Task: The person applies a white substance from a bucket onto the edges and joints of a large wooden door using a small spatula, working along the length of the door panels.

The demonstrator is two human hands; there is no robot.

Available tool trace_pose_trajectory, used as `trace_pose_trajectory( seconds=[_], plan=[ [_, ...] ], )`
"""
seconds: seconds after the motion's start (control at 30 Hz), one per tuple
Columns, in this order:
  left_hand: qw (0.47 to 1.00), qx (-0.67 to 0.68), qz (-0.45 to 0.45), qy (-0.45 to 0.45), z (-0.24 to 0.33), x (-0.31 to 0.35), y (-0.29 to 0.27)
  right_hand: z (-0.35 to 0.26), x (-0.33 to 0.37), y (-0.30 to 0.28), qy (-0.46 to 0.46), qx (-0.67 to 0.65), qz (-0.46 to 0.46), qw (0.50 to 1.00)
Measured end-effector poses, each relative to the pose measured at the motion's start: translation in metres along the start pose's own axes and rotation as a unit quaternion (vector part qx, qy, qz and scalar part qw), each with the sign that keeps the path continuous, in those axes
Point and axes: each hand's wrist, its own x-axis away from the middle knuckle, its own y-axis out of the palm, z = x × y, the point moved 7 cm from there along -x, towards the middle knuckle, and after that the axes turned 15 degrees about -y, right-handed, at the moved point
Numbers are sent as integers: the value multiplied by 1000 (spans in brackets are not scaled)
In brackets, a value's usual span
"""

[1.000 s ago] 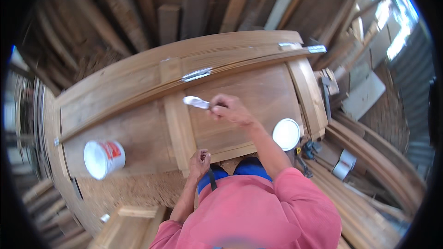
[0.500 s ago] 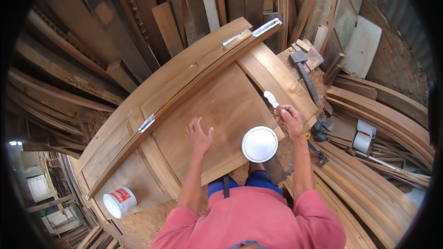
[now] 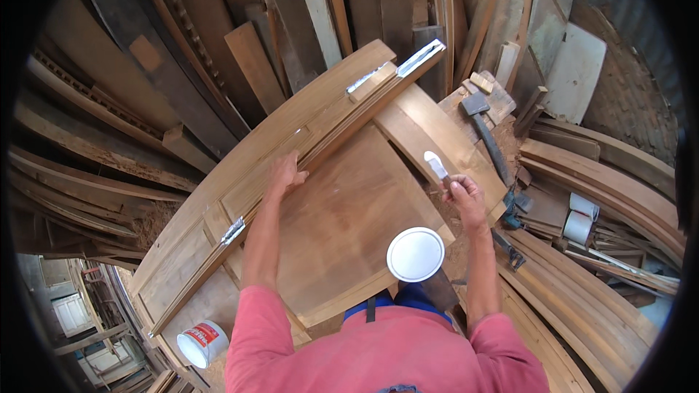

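Across the lower panelled wooden door [image 3: 342, 211] lies a second wooden panel [image 3: 247, 182] with a raised edge. My left hand [image 3: 286, 173] is on that raised edge, its fingers curled over the wood and the thumb pointing right; part of the fingers is hard to make out. In my right hand [image 3: 466, 195] is a small putty knife [image 3: 437, 165], held by its handle, with white paste on its blade. Just below and left of this hand is a round white lid [image 3: 416, 254]; what supports it is hidden. A white tub [image 3: 203, 343] with a red label stands on the lower left corner.
A small wood block [image 3: 375, 84] sits at the panel's upper end, among silvery-white patches. A mallet [image 3: 486, 135] rests at the right. Planks [image 3: 575, 306] are stacked at the lower right, near a power tool [image 3: 513, 211]. Boards [image 3: 167, 51] lean along the back.
My left hand has moved up and forward from above the door onto the upper panel's raised edge. The right hand still holds the putty knife, slightly lower. My view has shifted a little.
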Motion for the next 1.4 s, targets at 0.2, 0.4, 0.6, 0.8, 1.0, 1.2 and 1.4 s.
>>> trace_pose_trajectory(
  seconds=[0.2,0.4,0.6,0.8,1.0,1.2,1.4],
  plan=[
    [999,-1,-1,39,-7,-17,-11,21,-26,6,9,25,18,999],
    [1000,-9,11,-22,-42,-49,-49,40,-48,27,-2,11,35,999],
    [994,-50,13,-100,-87,-75,-64,54,-49,30,-6,55,0,998],
    [992,-81,37,-85,-98,-89,-50,77,-49,26,43,89,60,993],
    [991,-65,73,-96,-93,-74,-50,103,-67,39,-14,271,0,963],
    [958,5,288,-3,-66,-33,-51,111,-84,48,-99,363,16,926],
    [951,119,264,109,4,35,14,91,-75,54,-106,365,14,925]
  ],
)
